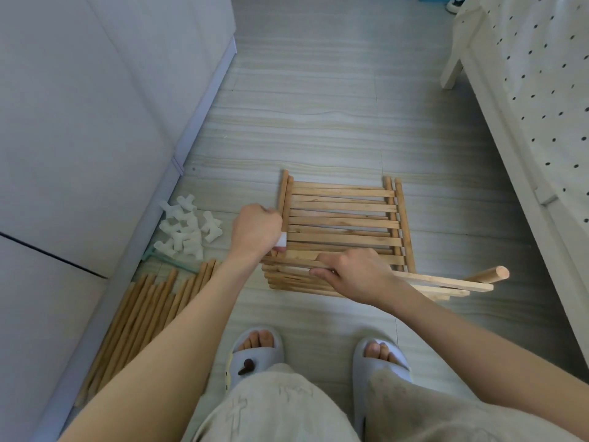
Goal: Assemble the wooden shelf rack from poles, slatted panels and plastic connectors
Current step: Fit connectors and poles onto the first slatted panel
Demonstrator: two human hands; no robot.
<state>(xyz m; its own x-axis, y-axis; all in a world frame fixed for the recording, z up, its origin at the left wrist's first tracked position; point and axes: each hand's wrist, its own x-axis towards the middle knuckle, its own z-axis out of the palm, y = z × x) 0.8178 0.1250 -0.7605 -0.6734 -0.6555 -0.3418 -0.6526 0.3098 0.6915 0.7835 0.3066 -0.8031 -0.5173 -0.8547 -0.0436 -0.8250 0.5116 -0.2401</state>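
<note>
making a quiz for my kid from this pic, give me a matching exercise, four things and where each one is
Things:
1. white plastic connectors
2. loose poles
3. left hand
4. right hand

Places:
A. gripping a pole with a white connector at the slatted panel's left edge
B. heaped on the floor by the cabinet
C. holding a slatted panel's near edge
D. lying in a bundle beside the left forearm

Pairs: 1-B, 2-D, 3-A, 4-C

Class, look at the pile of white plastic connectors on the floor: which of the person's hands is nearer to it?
Left. The left hand grips a pole just right of the connector pile; the right hand holds a slatted panel farther right.
</note>
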